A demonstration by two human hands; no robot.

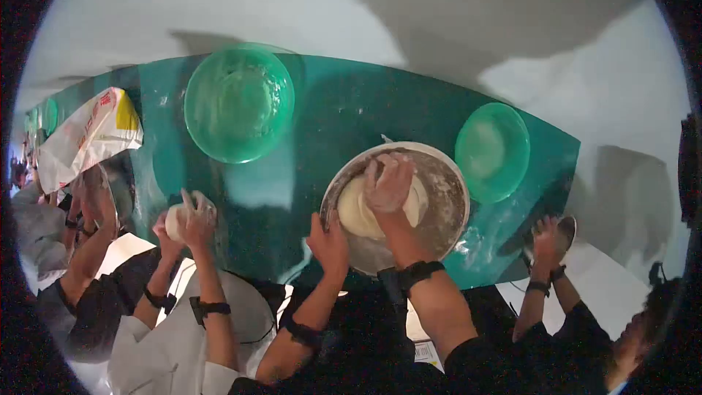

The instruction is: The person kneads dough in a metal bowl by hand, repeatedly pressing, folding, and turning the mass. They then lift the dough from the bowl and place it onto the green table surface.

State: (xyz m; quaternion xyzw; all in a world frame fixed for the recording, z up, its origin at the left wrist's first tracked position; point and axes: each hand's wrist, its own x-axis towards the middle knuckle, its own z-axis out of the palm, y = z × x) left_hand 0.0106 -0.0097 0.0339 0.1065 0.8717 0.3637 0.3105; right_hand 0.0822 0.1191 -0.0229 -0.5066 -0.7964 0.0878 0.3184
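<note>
A round metal bowl (450, 208) with flour-smeared inner walls stands at the table's front edge before me. In it lies a smooth lump of pale dough (355, 212). My left hand (330, 247) grips the bowl's near-left rim, thumb pointing up along the outside. My right hand (390, 183) is inside the bowl, pressed down on the dough with its fingers curled, and it covers the dough's middle. Flour whitens the back of this hand.
On the green table (344, 113) stand a large green translucent basin (241, 146) and a smaller green basin (493, 161). A co-worker's hands (191, 221) hold dough at left. Another's hand (547, 241) touches a bowl at right. A printed flour bag (91, 135) lies far left.
</note>
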